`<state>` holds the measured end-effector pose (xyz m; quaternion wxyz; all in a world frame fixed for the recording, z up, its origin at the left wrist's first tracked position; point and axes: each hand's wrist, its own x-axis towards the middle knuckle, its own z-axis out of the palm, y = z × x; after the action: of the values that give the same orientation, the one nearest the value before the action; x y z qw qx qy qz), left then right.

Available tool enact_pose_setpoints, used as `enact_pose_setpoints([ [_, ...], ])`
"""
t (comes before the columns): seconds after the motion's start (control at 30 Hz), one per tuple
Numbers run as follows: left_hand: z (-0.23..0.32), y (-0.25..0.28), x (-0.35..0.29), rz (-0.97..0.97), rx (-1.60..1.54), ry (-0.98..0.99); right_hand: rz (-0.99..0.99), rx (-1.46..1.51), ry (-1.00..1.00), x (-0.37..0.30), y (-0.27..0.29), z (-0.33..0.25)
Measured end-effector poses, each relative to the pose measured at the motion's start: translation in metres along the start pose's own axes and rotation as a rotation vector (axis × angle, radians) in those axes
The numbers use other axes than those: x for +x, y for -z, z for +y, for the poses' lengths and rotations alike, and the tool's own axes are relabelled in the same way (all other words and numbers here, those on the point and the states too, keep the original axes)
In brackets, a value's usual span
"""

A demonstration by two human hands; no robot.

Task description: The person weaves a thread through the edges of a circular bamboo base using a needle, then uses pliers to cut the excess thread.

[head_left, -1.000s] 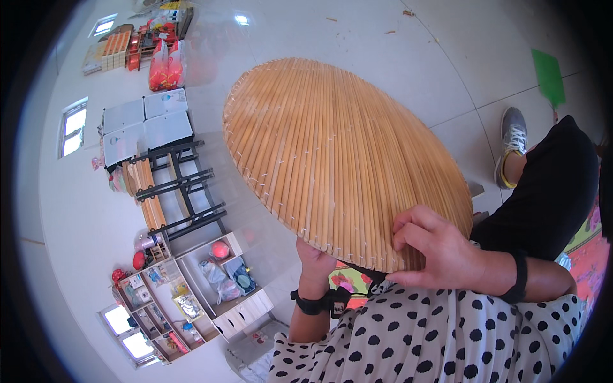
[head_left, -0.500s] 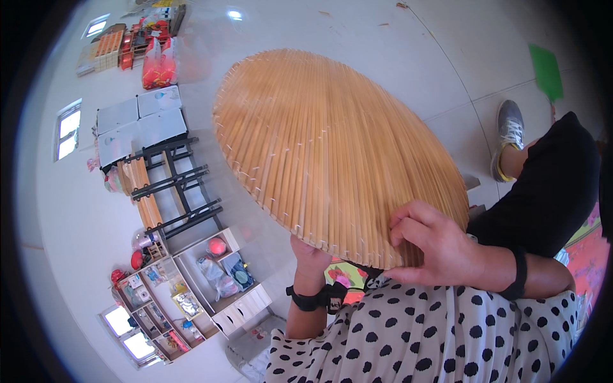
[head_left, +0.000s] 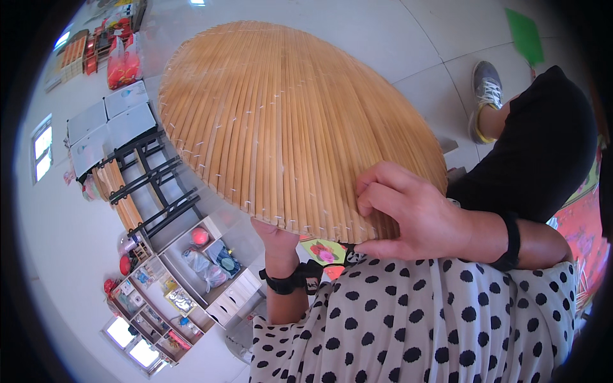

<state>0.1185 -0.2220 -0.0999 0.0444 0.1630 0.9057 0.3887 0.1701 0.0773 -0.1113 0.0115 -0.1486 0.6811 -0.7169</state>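
Note:
A large round mat (head_left: 274,121) of tan stalks, stitched with short white threads, is tilted in front of me and fills the middle of the view. At its near edge, my right hand (head_left: 408,210) is closed, with curled fingers on the top face and the thumb by the rim. Anything small within those fingers is hidden. My left hand (head_left: 276,239) holds the mat from below at the near left rim; its fingers are out of sight behind the stalks. Both wrists wear black bands.
Shelves (head_left: 150,300) with bags and small goods stand at the left, near black metal frames (head_left: 159,179) and white panels (head_left: 108,124). Red bags (head_left: 123,60) lie farther off. On the right are my black-trousered leg (head_left: 530,140), a grey shoe (head_left: 487,86) and a green fly swatter (head_left: 525,38).
The whole view has shifted, so mat, hands and room all sit farther left and higher. Both hands keep about the same places on the mat.

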Motion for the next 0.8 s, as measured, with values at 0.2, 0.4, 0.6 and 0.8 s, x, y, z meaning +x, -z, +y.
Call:
enact_pose_setpoints([
  [0.2, 0.001, -0.002, 0.0, 0.041, -0.073, 0.021, -0.012, 0.004, -0.002, 0.0, -0.001, 0.0],
  [0.4, 0.002, -0.006, 0.002, 0.079, -0.156, 0.044, -0.008, -0.037, -0.012, 0.002, -0.001, -0.002],
  [0.6, -0.008, -0.003, 0.006, 0.082, -0.145, 0.035, -0.049, -0.065, 0.005, 0.004, -0.006, -0.008],
  [0.8, -0.012, 0.004, 0.011, 0.131, -0.193, 0.161, 0.005, -0.149, 0.065, 0.014, -0.03, -0.005],
])
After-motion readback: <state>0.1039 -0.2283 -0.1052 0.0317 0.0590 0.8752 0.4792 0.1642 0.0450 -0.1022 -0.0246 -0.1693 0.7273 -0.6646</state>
